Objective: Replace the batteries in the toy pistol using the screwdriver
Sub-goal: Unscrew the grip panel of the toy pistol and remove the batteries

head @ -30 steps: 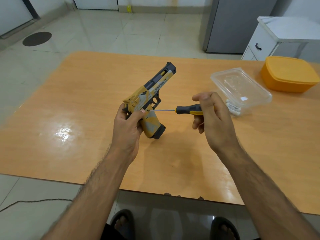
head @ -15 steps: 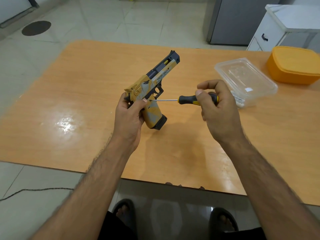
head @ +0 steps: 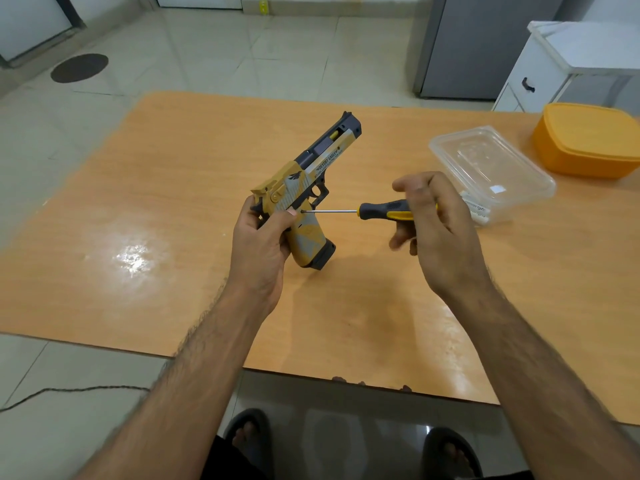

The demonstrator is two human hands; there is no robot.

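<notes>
My left hand [head: 260, 244] grips the yellow, grey and black toy pistol [head: 308, 188] by its grip, above the middle of the wooden table [head: 138, 202]. The barrel points up and away to the right. My right hand [head: 436, 230] holds the black and yellow handle of the screwdriver [head: 377, 212], thumb and fingers curled round it. The thin metal shaft lies level, and its tip touches the top of the pistol's grip just by my left thumb. White batteries [head: 479, 211] lie on the table against the clear box, partly hidden behind my right hand.
A clear plastic box [head: 491, 168] stands on the table right of my right hand. An orange lidded container [head: 588, 140] sits at the far right edge. A white cabinet [head: 554, 64] and a grey fridge [head: 478, 46] stand behind the table. A cable [head: 69, 391] runs along the floor.
My right fingers have shifted round the screwdriver handle, and its tip stays on the pistol's grip. My left hand and the pistol keep their pose.
</notes>
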